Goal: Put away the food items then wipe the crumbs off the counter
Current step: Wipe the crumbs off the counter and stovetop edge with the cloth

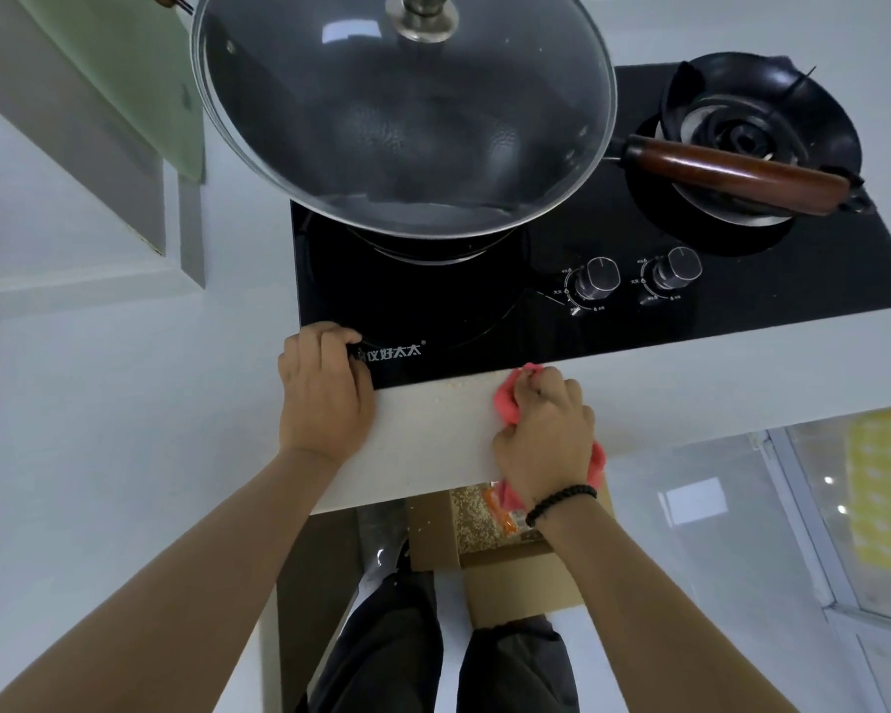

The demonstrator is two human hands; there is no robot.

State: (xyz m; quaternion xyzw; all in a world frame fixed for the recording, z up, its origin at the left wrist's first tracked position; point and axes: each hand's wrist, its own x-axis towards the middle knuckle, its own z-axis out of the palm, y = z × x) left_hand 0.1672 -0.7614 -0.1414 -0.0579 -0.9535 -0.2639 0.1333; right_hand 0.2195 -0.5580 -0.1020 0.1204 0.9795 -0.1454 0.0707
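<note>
My right hand (546,434) grips a bunched red cloth (507,401) on the white counter strip (433,440) in front of the black stove. A few pale crumbs (459,391) lie on the strip just left of the cloth, along the stove's edge. My left hand (322,391) rests at the stove's front left corner, fingers curled onto the glass. Below the counter edge stands an open cardboard box (515,573) holding food packets, one of pale grains and one orange.
A black glass stove (613,321) carries a lidded wok (402,110) on the left burner, its wooden handle (731,175) reaching over the right burner. Two knobs (633,275) sit near the front. Window glass (819,506) lies at lower right; my legs are below.
</note>
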